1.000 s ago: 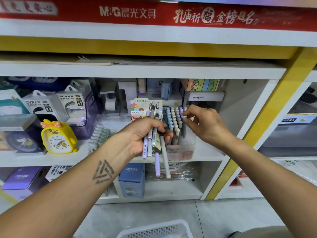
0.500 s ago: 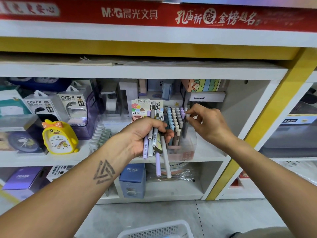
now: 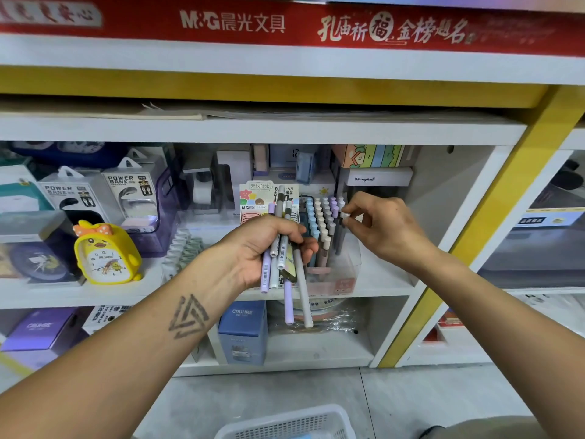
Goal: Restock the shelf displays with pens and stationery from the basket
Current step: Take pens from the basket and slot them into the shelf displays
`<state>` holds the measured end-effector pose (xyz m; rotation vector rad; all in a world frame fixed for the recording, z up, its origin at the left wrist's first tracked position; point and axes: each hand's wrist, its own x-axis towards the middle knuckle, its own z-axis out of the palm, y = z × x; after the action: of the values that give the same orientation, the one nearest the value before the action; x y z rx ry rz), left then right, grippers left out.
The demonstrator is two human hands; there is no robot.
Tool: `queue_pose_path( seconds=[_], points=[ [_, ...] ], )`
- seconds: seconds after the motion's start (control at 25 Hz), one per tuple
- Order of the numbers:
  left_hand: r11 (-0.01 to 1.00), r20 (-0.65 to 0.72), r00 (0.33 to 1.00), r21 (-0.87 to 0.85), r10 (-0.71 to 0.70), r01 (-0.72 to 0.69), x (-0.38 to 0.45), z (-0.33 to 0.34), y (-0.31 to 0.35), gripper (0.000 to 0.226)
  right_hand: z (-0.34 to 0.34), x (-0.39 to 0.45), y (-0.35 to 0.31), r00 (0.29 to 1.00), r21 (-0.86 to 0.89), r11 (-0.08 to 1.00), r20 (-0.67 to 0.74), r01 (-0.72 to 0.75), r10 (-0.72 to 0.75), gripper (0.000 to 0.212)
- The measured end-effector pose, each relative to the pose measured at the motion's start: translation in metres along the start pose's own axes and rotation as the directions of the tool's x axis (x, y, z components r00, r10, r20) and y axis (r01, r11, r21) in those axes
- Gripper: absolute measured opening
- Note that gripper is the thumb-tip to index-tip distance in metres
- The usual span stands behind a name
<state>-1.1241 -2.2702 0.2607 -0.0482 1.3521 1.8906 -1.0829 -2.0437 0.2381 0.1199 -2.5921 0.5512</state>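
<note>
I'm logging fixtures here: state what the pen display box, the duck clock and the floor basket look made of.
Pen display box: clear, glossy plastic, seemingly acrylic; the pens show through its walls. Duck clock: moulded yellow plastic, smooth with a slight sheen. Basket: white plastic, probably matt, with a perforated grid wall.

Bundle of pens [image 3: 283,264] is gripped by left hand [image 3: 269,245] at centre. At 2 o'clock of it, a white-capped pen [image 3: 344,215] is pinched by right hand [image 3: 383,228] over the clear display box [image 3: 345,274]. White basket [image 3: 285,424] seen at 6 o'clock.
</note>
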Motion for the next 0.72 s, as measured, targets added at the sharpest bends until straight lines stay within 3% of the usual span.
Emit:
queue_pose_path(
  seconds=[0.36, 0.4, 0.48, 0.56, 0.72],
  points=[
    [0.999, 0.001, 1.000, -0.051, 0.019, -0.018, -0.001, 0.000, 0.000, 0.022, 0.005, 0.005, -0.005, 0.992, -0.245, 0.968, 0.098, -0.058, 0.085, 0.030],
    [0.998, -0.007, 0.999, -0.061, 0.033, -0.033, -0.001, 0.000, 0.001, 0.022, 0.004, 0.005, -0.009, 0.992, -0.170, 0.982, 0.082, -0.078, 0.093, 0.029],
    [0.992, -0.034, 0.996, -0.094, 0.078, -0.081, 0.000, -0.002, 0.003, 0.020, 0.002, 0.005, -0.026, 0.990, 0.197, 0.971, 0.067, -0.135, 0.124, 0.017],
    [0.980, -0.072, 0.989, -0.140, 0.130, -0.139, 0.000, -0.004, 0.006, 0.017, -0.003, 0.006, -0.047, 0.970, 0.526, 0.821, 0.207, -0.223, 0.131, 0.011],
    [0.963, -0.140, 0.972, -0.168, 0.188, -0.210, 0.000, -0.011, 0.009, 0.017, 0.005, 0.005, -0.073, 0.898, 0.599, 0.739, 0.439, -0.310, 0.021, 0.037]
  ],
)
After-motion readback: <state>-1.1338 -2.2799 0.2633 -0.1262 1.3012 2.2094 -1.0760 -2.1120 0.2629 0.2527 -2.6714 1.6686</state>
